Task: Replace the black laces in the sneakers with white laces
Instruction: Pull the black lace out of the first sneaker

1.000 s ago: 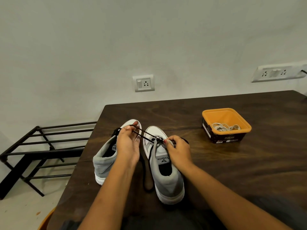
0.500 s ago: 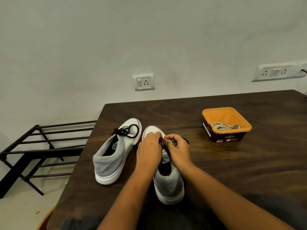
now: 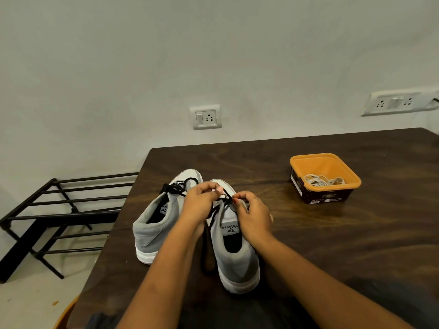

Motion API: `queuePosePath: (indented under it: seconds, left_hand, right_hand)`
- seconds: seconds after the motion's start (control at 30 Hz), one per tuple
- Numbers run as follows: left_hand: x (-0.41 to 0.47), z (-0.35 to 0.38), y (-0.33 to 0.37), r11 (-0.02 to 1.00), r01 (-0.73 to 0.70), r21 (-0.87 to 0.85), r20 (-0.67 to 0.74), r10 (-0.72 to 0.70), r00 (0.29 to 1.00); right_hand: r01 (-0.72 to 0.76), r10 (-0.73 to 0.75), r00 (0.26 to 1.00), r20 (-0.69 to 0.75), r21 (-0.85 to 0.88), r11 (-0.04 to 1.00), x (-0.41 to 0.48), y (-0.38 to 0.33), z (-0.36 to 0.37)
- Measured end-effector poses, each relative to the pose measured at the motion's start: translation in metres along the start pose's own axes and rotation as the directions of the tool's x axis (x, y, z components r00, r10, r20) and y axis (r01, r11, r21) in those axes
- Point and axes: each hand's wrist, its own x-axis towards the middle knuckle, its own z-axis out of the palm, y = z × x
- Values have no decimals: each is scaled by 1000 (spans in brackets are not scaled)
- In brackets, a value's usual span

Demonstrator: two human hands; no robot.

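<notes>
Over the front of the right sneaker on the worktop, the left grip is pinching the black lace with curled fingers, and the right grip is nipping the same lace between thumb and forefinger. The white laces are lying in the orange tub, well apart to the right.

We see a dark wooden table, a black rack to its left — a socket plate and a switchboard on the wall.

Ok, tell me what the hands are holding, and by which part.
The left hand and right hand pinch the black lace at the front eyelets of the nearer sneaker.
</notes>
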Motion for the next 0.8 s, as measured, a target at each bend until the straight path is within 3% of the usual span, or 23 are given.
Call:
queuePosePath:
  seconds: [0.13,0.27,0.37,0.43,0.53,0.6,0.63,0.7,0.8]
  left_hand:
    - [-2,-9,18,944,-116,-308,-4,121,993]
    - [-4,-22,35,721,-179,-670,-85,165,983]
    - [-3,-34,41,591,-262,-763,-191,180,965]
    - [-3,-40,40,645,-256,-720,-209,150,966]
    - [-5,-36,37,881,-122,-458,-94,88,992]
    - [-8,-22,31,992,-81,-94,26,84,996]
    - [-8,-14,25,989,-108,101,90,99,991]
    - [-7,1,10,845,-226,485,189,151,970]
    - [-11,16,-14,406,-283,869,193,248,949]
  right_hand:
    - [-3,2,1000,-10,-83,997,-1,-2,-5]
    - [-4,4,1000,4,-110,994,-1,-4,-5]
    - [0,1,1000,4,-130,991,-1,-3,-5]
    - [1,0,1000,4,-140,990,-1,-3,-4]
    - [-2,3,1000,6,-139,990,-1,-3,-3]
    - [-1,3,1000,10,-158,988,-1,-3,-3]
    - [-1,4,1000,14,-163,987,-1,-4,-3]
    - [-1,3,1000,16,-153,988,-1,-4,-4]
    - [12,-11,1000,6,-116,993,-1,-3,-4]
